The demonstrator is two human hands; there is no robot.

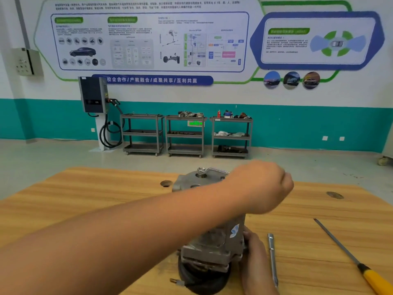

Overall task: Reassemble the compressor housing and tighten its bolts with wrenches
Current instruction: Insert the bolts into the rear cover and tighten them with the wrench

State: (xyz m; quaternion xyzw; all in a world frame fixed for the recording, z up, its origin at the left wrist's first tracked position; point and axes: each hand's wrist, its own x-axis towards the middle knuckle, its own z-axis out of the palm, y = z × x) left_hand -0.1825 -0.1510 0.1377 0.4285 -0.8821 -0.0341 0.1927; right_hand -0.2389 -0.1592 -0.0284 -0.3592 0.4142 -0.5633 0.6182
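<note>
- Here the compressor (212, 237) stands pulley-down on the table (85, 199), top bolts facing up.
- Left hand (265, 186) fists the wrench (210, 170), ring on a top bolt; right hand (255, 258) clasps the body's side, likely to stop it turning.
- Wall banner (152, 80): "校企合作/产教融合/成果共享/互利共赢"; a panel (274, 37) reads "ADAS".

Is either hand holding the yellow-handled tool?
No; the yellow-handled tool lies untouched on the wooden table, right of the compressor.

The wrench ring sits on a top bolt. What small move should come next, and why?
Probably swing the wrench handle to turn that bolt: the left hand grips the handle, the ring sits on the compressor top, and the right hand steadies the body.
</note>
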